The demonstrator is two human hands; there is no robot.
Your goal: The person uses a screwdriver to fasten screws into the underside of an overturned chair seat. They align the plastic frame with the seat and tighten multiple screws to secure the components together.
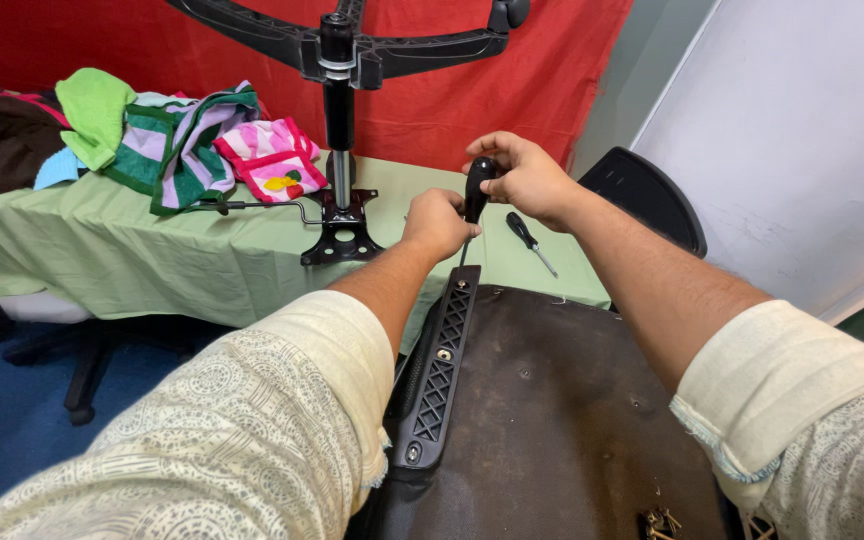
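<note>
Hands meet over the far end of an upturned chair seat (552, 420), a dark brown panel that fills the lower middle of the view and butts against the near edge of the desk (152, 250), which is draped in pale green cloth. The right hand (527, 178) is wrapped shut around the black handle of a screwdriver (476, 190), holding it nearly upright, its shaft pointing down at the far end of a black latticed armrest bracket (442, 365) that runs along the left edge of the seat. The left hand (437, 222) is closed into a loose fist low against the same tool, its grip on the lower handle or the shaft; which of the two cannot be told. Both forearms come out of cream patterned sleeves. A second, smaller screwdriver (530, 240) lies loose on the cloth near the right edge of the desk, just beyond the right hand. A black chair base (342, 130) stands at the middle of the desk, its column rising from a mounting plate and its arms spreading at the top. A heap of coloured fabric (182, 140) in green, pink and striped pieces sits toward the far left corner. A red cloth (102, 40) hangs behind the desk. A few loose screws (660, 522) lie near the bottom edge of the seat.
</note>
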